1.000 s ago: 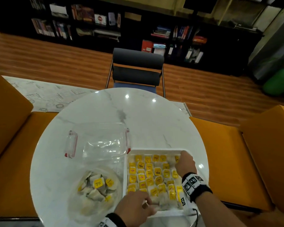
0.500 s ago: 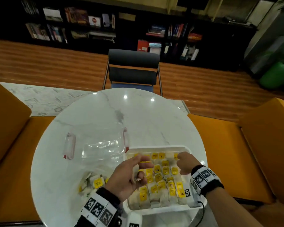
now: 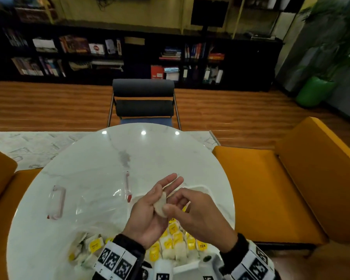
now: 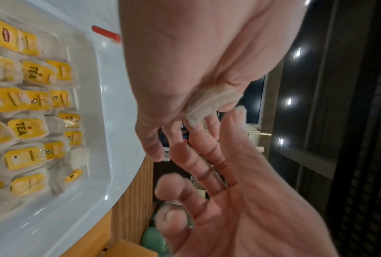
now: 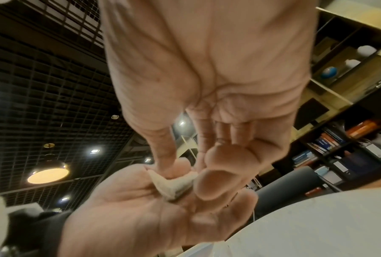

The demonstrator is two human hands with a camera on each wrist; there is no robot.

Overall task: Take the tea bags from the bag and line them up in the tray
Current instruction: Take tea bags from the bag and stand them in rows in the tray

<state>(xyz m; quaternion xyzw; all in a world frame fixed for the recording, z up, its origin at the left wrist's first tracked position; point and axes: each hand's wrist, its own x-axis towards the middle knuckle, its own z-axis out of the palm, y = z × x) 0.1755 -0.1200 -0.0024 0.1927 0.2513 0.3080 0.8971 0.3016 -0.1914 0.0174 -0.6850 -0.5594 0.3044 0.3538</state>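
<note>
dark bookshelves (image 3: 113, 55) line the far wall, past a wooden floor and a black chair (image 3: 142, 104) pulled up to a round white marble counter (image 3: 129, 158) with orange seats on both sides. both hands are raised above the near part of the counter. the left hand (image 3: 150, 215) lies palm up with its fingers stretched out and relaxed, and a single white tea bag (image 3: 160, 205) rests against its palm. the right hand (image 3: 194, 213) pinches that tea bag between thumb and curled fingers; the wrist views show the same pinch. below the hands sits the white tray (image 4: 119, 97), filled with rows of tea bags with yellow tags (image 4: 30, 73). left of the tray, a clear plastic bag (image 3: 85, 245) holds more loose ones. a clear lid with red clips (image 3: 56, 203) lies farther back on the counter.
</note>
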